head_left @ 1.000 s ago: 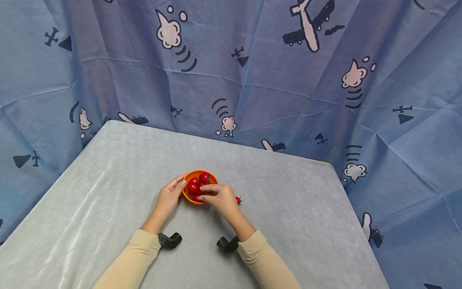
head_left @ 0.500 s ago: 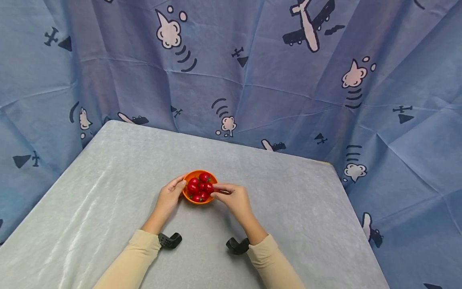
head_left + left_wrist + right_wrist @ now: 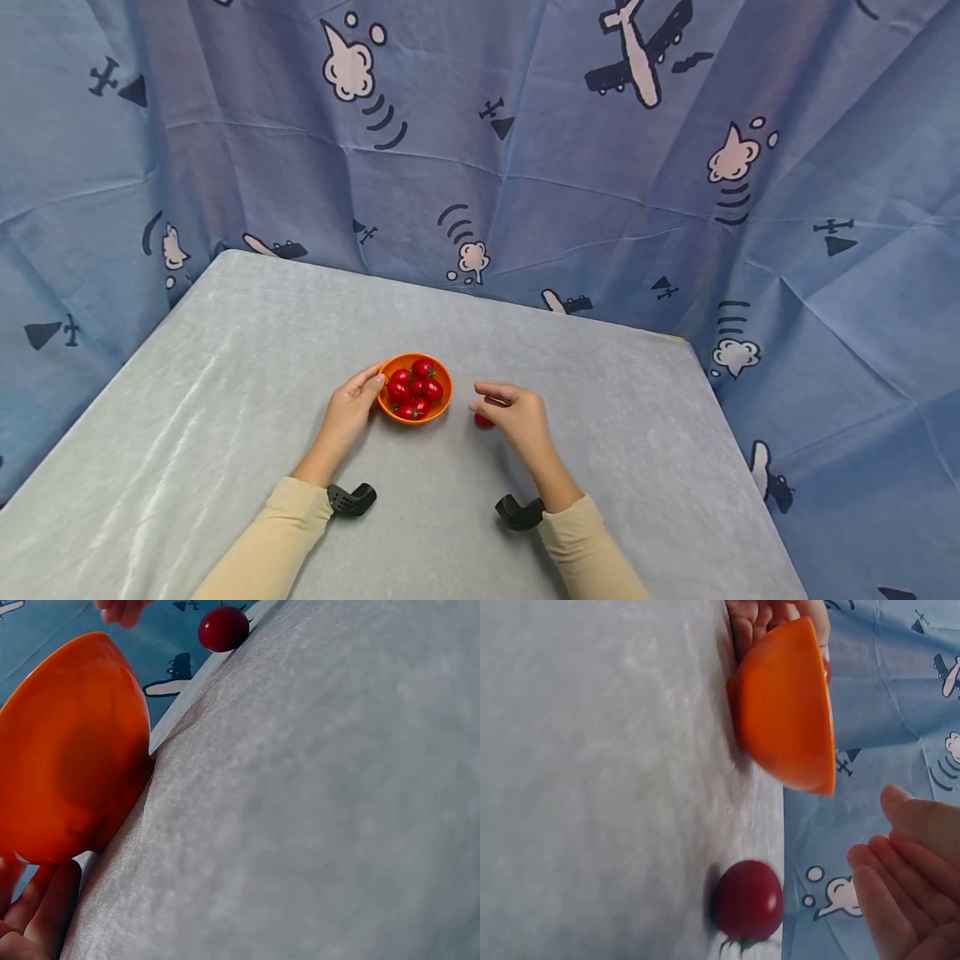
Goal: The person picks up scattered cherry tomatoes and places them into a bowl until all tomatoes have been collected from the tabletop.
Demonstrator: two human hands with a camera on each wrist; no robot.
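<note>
An orange bowl [image 3: 447, 385] full of several small red tomatoes [image 3: 399, 391] stands on the table. My left hand [image 3: 352, 408] holds it at the left, thumb on the rim and fingers against the outer wall. To the right of the bowl, one loose tomato [image 3: 484, 420] lies on the cloth, partly covered by my right hand [image 3: 522, 417] in the head view. That hand hovers above it, thumb and fingers apart, holding nothing. The right wrist view shows a gap between the hand [image 3: 922, 885] and this tomato [image 3: 748, 901], whose green stem end points away from the bowl.
A pale grey cloth covers the table [image 3: 300, 308]. Behind it hangs a blue curtain [image 3: 420, 183] printed with planes and clouds. Each wrist carries a black camera mount, the left one [image 3: 352, 500] and the right one [image 3: 519, 512].
My right hand has moved right, from over the bowl to above the loose tomato. A tomato its fingers were at now lies in the bowl. The left hand keeps its hold on the bowl.
</note>
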